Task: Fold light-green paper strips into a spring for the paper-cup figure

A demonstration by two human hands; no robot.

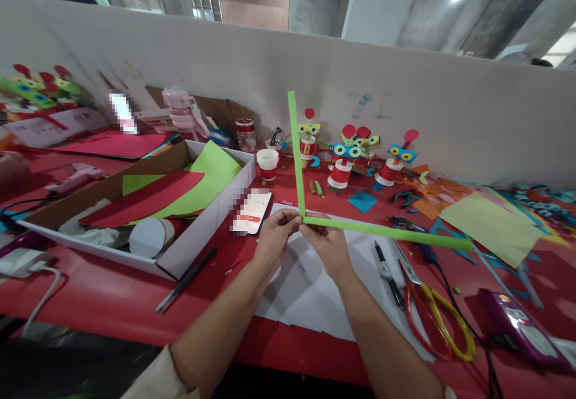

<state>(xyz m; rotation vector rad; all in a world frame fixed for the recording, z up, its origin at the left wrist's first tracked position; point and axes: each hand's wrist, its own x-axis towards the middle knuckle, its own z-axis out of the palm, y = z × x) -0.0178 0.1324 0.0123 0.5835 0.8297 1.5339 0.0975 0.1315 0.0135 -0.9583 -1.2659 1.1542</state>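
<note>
Two long green paper strips (387, 231) meet at a right angle between my hands, one pointing up and one stretching to the right. My left hand (279, 231) pinches the corner where they meet, thumb and fingertips pressed together. Against the same corner, my right hand (327, 244) grips from the other side, under the start of the sideways strip. Both hands hover over white paper sheets (310, 294) on the red table. How the strips overlap inside the fingers is hidden.
A white box (207, 213) with coloured paper stands left. Several paper-cup robots (341, 171) line the back. At right lie scissors (432, 321), a pen (389, 274), paper scraps and a purple device (522, 327). A phone (252, 212) and a craft knife (186, 280) lie near the box.
</note>
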